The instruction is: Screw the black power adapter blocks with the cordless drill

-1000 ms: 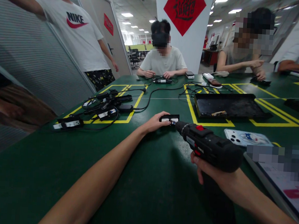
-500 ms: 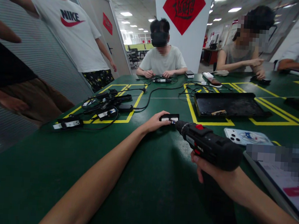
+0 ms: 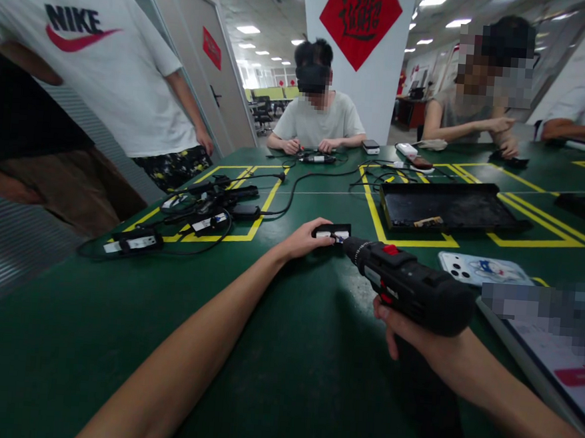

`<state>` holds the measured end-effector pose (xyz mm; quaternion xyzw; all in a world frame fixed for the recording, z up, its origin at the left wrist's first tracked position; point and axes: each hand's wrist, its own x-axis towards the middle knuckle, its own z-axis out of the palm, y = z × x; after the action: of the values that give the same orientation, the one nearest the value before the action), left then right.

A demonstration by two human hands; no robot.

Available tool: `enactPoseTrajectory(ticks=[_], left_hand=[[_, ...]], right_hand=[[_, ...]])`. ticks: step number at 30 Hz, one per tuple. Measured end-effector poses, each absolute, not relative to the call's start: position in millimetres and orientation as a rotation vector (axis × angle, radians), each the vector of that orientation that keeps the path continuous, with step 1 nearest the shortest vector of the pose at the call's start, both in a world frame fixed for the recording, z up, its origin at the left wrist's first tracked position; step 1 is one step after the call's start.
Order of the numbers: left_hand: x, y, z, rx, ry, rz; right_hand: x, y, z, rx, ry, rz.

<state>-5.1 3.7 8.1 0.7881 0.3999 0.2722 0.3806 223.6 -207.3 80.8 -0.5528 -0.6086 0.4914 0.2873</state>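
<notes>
Surface: green table (image 3: 273, 351), marked with yellow tape (image 3: 266, 207) in rectangles. On it: a heap of black adapters (image 3: 208, 203) with cables at left; a black tray (image 3: 448, 206) at right; a white phone (image 3: 477, 267) lying flat near the right hand.

Room: a hall with ceiling lights; a white pillar (image 3: 377, 85) bearing a red sign (image 3: 361, 17). Seated people work at the far edge of the table, among them a seated person (image 3: 322, 121) straight ahead.

Change: the standing person (image 3: 97, 65) in a white T-shirt now stands closer along the left edge than half a second ago. Hands, tool and workpiece are unmoved.

Left hand (image 3: 304, 240): fingers closed about the near end of a small black box (image 3: 332, 233) with a white label, pinning it to the table midway between the adapters and the tray.

Right hand (image 3: 405, 333): closed firmly round the handle of a black drill (image 3: 410, 287) with red switches, its nose pointing at the small black box and just beside it; actual contact cannot be told.
</notes>
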Motion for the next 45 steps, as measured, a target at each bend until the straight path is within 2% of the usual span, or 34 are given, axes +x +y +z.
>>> enactPoseTrajectory(ticks=[10,45], left_hand=[[-4.7,3.8,6.8,2.038,1.017,0.730],[-3.7,3.0,7.2,2.020,1.026,0.709]], right_hand=[[222.8,-207.3,81.8,-1.578,-1.686,1.261],[221.0,-205.7,82.6,-1.522,-1.641,1.270]])
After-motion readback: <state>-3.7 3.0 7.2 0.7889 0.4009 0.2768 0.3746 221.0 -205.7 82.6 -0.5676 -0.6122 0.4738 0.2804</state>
